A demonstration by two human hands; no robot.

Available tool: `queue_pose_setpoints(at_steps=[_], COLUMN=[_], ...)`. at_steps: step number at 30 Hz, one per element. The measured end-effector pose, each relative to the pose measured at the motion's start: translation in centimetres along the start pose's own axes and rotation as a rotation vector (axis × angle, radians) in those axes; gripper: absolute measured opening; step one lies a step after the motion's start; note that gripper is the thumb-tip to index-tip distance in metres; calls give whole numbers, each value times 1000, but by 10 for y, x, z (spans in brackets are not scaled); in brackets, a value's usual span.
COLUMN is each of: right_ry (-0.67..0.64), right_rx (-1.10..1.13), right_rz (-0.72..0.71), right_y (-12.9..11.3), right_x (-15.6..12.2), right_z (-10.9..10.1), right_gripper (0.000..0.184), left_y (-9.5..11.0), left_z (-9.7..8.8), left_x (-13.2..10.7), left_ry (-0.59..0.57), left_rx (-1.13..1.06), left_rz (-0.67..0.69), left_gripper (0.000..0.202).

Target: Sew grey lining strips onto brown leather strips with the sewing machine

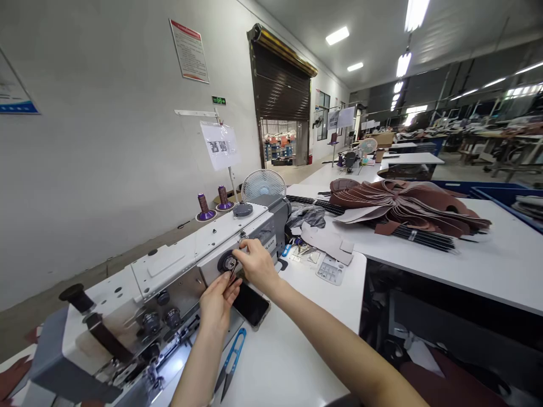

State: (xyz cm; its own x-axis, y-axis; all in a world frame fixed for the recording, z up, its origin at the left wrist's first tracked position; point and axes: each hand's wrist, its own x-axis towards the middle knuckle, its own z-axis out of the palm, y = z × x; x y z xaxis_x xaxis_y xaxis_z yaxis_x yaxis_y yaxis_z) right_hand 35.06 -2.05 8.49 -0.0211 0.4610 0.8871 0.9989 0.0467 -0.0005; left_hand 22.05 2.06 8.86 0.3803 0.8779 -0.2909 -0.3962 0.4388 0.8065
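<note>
Sewing machine (190, 249), right hand (257, 264) by dial (223, 262), tabletop edge (360, 288) well apart

Widest near the front of the sewing machine (203, 244), low over the bare worktop (292, 353), though crossed above by the right forearm (314, 322). Closer to the machine's base, narrowed by a phone (253, 305) and blue snips (232, 353), both flat enough to pass over. Crowded at the machine's front face by the left hand (216, 299) and right hand (257, 263) at the dark round wheel (226, 262). Toward its left end, obstructed by jutting dark knobs (172, 318). Behind it, hemmed in by thread cones (203, 207) and a fan (263, 182). Right of it, cluttered low by grey scraps (324, 243); farther right, blocked higher by heaped brown pieces (390, 198).
</note>
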Motion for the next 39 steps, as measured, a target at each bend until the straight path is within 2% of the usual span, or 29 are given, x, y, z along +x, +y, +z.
queue_pose_setpoints(at_steps=[2,5,7,9,11,14,17,20,25,27,31,36,39], right_ry=[2,-45,-70,-66,-40,-9,-45,-95,-53,-65,-137,-112,-158], right_rx=[-29,-30,-31,-53,-93,-138,-124,-100,-165,-165,-116,-176,-156], right_rz=[-45,-169,-200,-137,-12,112,45,-25,163,147,19,150,77], right_y=[1,-11,-18,-20,-18,-18,-28,-33,-23,-25,-31,-26,-30], right_x=[-3,-6,0,12,20,15,0,3,14,7,3,11,6], right_z=[2,4,7,9,10,6,2,3,6,4,2,2,0], right_gripper=[25,27,27,24,21,21,23,21,19,21,19,18,21], left_y=[-2,-6,-7,-8,-7,-6,-6,-7,-6,-5,-6,-6,-6], left_z=[0,1,1,1,1,1,2,2,1,1,1,0,0], left_x=[1,3,5,5,4,2,1,1,1,1,1,1,1], left_ry=[15,34,42,42,42,49,46,38,49,48,37,41,35], left_rx=[-30,-73,-96,-104,-99,-97,-118,-134,-115,-115,-130,-119,-126], left_rz=[13,29,42,42,30,26,43,56,49,50,64,55,61], left_gripper=[13,19,20,18,14,11,12,13,7,7,9,7,8])
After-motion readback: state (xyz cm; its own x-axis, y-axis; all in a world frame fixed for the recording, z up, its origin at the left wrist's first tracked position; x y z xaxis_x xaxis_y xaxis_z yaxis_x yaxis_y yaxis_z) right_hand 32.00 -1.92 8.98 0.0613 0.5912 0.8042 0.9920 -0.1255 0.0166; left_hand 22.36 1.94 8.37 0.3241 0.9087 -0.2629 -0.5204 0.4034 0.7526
